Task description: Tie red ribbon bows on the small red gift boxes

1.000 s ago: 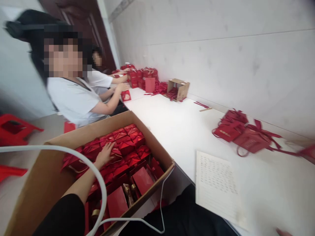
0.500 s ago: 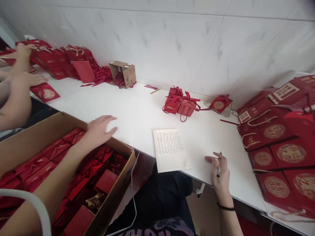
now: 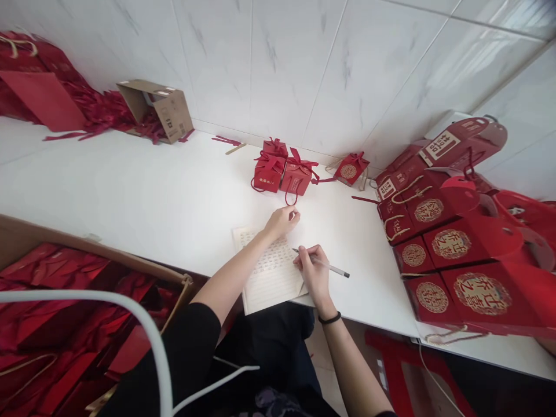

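My right hand (image 3: 315, 272) grips a pen (image 3: 336, 270) with a clear barrel and black end, its tip pointing at the page. Under it lies a notebook (image 3: 264, 295), its upper lines covered in handwriting and the lower ones blank. My left arm reaches over the notebook. My left hand (image 3: 282, 222) is closed at its top right corner, just below the red cord handle of a small gift box (image 3: 297, 176); whether anything is inside its fingers is hidden. Beside that box stand another red gift box (image 3: 268, 174) and a third behind, all topped with ribbon bows.
A carton (image 3: 174, 272) full of red boxes stands at left, with a white curved tube (image 3: 147, 324) before it. A small open carton (image 3: 174, 116) spills red ribbons. Red gift bags (image 3: 469, 243) crowd the right side. One small box (image 3: 350, 169) sits by the wall.
My left hand has moved right from above the carton and closed near the notebook. My right hand has brought the pen left to the page. The view has turned right.
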### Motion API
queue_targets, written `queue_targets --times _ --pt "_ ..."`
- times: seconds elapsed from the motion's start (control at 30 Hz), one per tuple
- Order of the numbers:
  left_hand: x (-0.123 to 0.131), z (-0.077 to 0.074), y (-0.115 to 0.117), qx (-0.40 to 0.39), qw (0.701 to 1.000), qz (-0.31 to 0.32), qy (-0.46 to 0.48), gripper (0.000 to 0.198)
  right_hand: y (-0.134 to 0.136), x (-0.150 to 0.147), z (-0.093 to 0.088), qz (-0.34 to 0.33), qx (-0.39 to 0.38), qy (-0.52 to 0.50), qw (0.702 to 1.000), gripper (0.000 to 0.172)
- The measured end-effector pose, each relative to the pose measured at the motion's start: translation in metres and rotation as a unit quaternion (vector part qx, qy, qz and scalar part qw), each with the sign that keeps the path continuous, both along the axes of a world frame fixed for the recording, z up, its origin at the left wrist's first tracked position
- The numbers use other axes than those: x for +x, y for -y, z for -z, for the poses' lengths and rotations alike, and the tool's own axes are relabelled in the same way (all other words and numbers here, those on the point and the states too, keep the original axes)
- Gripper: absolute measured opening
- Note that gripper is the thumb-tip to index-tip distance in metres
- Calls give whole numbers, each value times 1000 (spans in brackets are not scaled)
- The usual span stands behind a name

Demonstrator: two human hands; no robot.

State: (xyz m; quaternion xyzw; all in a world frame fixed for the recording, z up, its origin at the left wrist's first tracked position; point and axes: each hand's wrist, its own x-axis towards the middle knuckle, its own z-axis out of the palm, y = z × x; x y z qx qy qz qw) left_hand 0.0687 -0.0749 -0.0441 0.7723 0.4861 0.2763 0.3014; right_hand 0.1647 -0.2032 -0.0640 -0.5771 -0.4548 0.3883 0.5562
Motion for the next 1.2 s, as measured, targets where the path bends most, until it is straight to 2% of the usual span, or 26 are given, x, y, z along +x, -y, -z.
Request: queue_targets --times 0.1,0.2,0.53,1.2 --pt "-3 12 2 -6 1000 -2 21 22 0 0 2 -2 -22 78 997 34" --pt "-3 17 1 -13 999 2 30 18 2 0 1 -12 -26 125 992 37" --pt "1 14 0 -25 1000 2 16 16 4 -1 2 -20 -35 178 983 34" --pt "-1 15 0 -29 999 -1 15 17 2 0 2 4 -17 192 981 32"
